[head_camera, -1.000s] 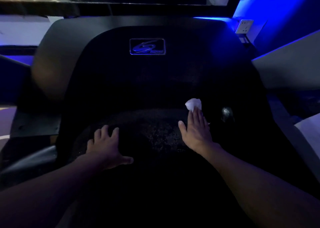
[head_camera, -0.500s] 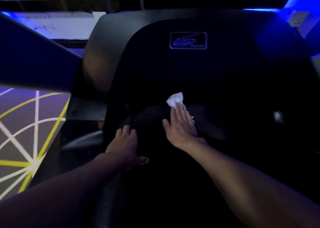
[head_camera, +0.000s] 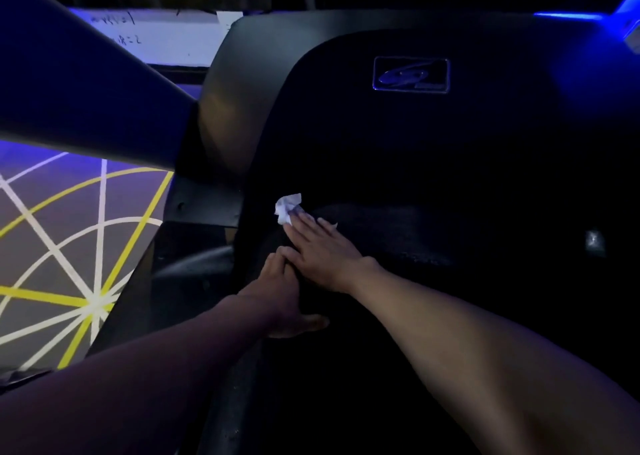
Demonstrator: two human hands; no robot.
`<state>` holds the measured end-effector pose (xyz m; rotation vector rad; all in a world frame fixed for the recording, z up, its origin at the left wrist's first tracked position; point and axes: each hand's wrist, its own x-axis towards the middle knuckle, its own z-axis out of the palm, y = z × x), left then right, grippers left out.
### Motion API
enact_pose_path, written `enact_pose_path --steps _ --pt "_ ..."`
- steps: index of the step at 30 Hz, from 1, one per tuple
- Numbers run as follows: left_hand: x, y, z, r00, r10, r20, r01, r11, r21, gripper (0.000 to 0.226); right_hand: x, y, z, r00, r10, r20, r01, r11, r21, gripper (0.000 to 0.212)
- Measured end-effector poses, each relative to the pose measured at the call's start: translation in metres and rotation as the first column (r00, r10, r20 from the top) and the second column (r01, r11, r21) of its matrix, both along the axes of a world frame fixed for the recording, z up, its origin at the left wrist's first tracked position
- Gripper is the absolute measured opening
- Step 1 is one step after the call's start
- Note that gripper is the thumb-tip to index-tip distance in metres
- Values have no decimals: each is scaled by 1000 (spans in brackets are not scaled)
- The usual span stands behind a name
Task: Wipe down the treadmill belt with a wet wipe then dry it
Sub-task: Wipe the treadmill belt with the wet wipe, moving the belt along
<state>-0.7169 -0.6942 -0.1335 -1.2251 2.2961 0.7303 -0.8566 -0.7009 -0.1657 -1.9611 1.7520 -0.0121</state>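
The treadmill belt (head_camera: 388,233) is black and dim, running from the motor hood toward me. A crumpled white wipe (head_camera: 286,206) lies at the belt's far left end. My right hand (head_camera: 322,250) lies flat with straight fingers, its fingertips pressing the wipe onto the belt. My left hand (head_camera: 284,295) rests flat near the belt's left edge, fingers straight, its fingertips touching the heel of my right hand. Both forearms reach in from the bottom of the view.
The black motor hood (head_camera: 485,136) with a blue logo badge (head_camera: 410,74) rises beyond the belt. A dark upright (head_camera: 86,84) slants across the upper left. Patterned floor (head_camera: 69,247) with yellow and white lines lies left. A small shiny object (head_camera: 594,240) sits at right.
My right hand has slid the wipe leftward across the belt until it meets my left hand. The view has swung left, showing more floor.
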Motion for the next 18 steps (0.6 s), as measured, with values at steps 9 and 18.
enact_pose_path --steps 9,18 --pt "-59 21 5 966 72 248 -42 991 -123 120 -105 71 -1 953 -288 -97 291 957 7 63" --pt "-135 42 4 974 -137 181 138 990 10 115 -212 158 -14 784 -603 -151 611 792 10 67"
